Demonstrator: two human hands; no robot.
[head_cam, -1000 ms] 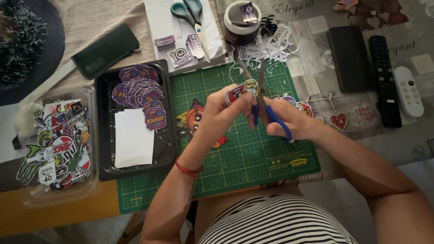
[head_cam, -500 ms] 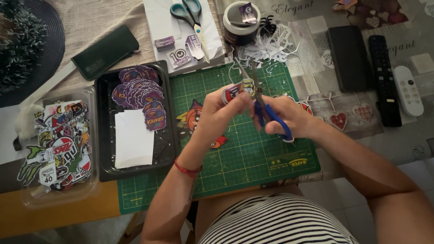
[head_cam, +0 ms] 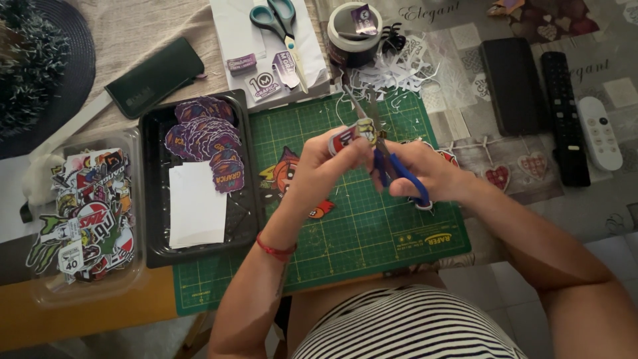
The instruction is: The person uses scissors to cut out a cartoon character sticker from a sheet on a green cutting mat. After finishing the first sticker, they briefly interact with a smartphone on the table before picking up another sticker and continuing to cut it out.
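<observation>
My left hand pinches a small colourful sticker above the green cutting mat. My right hand grips blue-handled scissors, whose blades point up and away along the sticker's right edge. Both hands hover close together over the mat's upper middle. A cartoon sticker lies flat on the mat just left of my left hand, partly hidden by it.
A black tray with purple stickers and white paper lies left of the mat; a clear tray of several stickers sits further left. Teal scissors, a tape roll, paper scraps, a phone and two remotes lie beyond.
The sticker has turned slightly in my left hand and the scissors have shifted a little along its edge. Nothing else on the table has moved.
</observation>
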